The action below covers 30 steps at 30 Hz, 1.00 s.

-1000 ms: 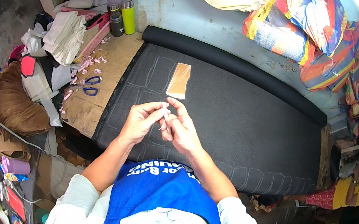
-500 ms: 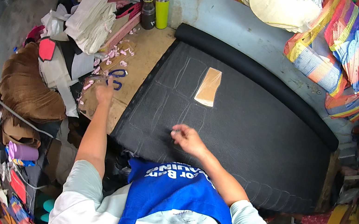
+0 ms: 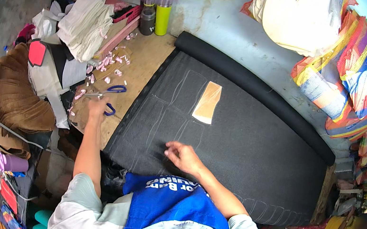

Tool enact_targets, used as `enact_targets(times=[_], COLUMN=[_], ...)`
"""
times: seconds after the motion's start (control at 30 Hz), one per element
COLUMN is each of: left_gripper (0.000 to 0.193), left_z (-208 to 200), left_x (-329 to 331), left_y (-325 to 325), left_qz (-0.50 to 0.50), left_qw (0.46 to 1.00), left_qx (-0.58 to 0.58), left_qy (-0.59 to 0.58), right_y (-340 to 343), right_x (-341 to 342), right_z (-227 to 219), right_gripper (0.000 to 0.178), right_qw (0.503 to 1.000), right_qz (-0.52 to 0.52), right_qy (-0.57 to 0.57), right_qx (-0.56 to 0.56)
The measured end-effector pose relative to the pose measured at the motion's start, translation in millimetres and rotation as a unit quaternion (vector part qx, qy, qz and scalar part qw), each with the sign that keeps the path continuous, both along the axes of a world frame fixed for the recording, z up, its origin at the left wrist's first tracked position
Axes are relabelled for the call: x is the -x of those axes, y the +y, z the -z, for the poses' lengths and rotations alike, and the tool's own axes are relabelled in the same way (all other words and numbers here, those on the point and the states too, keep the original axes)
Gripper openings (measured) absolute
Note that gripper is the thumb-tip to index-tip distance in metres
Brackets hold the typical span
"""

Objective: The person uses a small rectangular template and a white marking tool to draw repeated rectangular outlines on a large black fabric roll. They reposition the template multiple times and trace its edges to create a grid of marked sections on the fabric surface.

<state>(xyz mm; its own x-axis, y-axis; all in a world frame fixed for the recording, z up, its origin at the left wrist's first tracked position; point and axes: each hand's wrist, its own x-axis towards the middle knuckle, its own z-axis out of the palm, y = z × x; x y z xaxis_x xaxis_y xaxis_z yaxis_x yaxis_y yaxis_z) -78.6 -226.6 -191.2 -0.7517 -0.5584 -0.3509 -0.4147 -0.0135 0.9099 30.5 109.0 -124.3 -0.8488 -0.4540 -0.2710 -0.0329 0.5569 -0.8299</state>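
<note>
The R hand [image 3: 184, 158], taken as clock centre, is held over the black fabric [image 3: 246, 143], fingers half-curled and apart, nothing seen btwn them. The L hand [image 3: 97, 106] is placed nr 10 o'clock, right at the blue-handled scissors [image 3: 104, 93], which are laid on the bare tabletop [image 3: 142, 55]; whether its fingers are closed on them can't be told. For good handling, the loops rather than the blades are best gripped, tips kept off the cloth, scraps not dragged along. Counted, near to far: hands, 2; fabric, 1 pc, its pale outlines several; scissors, 1 pr, w/ 2 loops; tan template [image 3: 207, 101], 1, just past 12; pink scraps [image 3: 118, 72], btwn 10 & 11, too many/small to be counted; black roll [image 3: 255, 88], 1, approx. 1 o'clock; bottles, 2, abt 11: dark bottle [image 3: 147, 21], green bottle [image 3: 162, 20].
</note>
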Motion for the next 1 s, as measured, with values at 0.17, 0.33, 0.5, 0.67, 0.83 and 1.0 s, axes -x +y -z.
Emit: enact_targets(times=[0.17,0.33,0.5,0.67,0.83,1.0], left_gripper=[0.02,0.024,0.027,0.022,0.032,0.034], left_z=[-55.4,-128.8,-162.7,-168.0,-167.1,-169.6], left_x=[-67.2,-106.4,-112.8,-118.1,-124.1,-128.6], left_y=[87.4,129.4,147.8,176.7,193.1,189.4], left_qz=[0.135,0.307,0.35,0.349,0.383,0.375], left_qw=[0.984,0.936,0.917,0.896,0.878,0.864], left_qx=[-0.067,-0.014,0.056,-0.064,-0.189,-0.286], left_qy=[0.099,0.169,0.183,0.269,0.216,0.178], right_y=[-16.8,-14.3,3.1,-3.8,-5.0,4.9], right_x=[20.0,27.8,10.9,-8.0,-22.2,-28.0], right_z=[-33.0,-60.3,-75.2,-73.5,-69.9,-72.7], right_gripper=[0.039,0.049,0.042,0.035,0.024,0.028], right_qw=[0.931,0.859,0.85,0.88,0.88,0.878], right_qz=[0.044,0.108,0.129,0.137,0.133,0.134], right_qy=[0.361,0.496,0.503,0.452,-0.02,-0.048], right_qx=[0.021,-0.064,-0.093,0.054,0.455,0.457])
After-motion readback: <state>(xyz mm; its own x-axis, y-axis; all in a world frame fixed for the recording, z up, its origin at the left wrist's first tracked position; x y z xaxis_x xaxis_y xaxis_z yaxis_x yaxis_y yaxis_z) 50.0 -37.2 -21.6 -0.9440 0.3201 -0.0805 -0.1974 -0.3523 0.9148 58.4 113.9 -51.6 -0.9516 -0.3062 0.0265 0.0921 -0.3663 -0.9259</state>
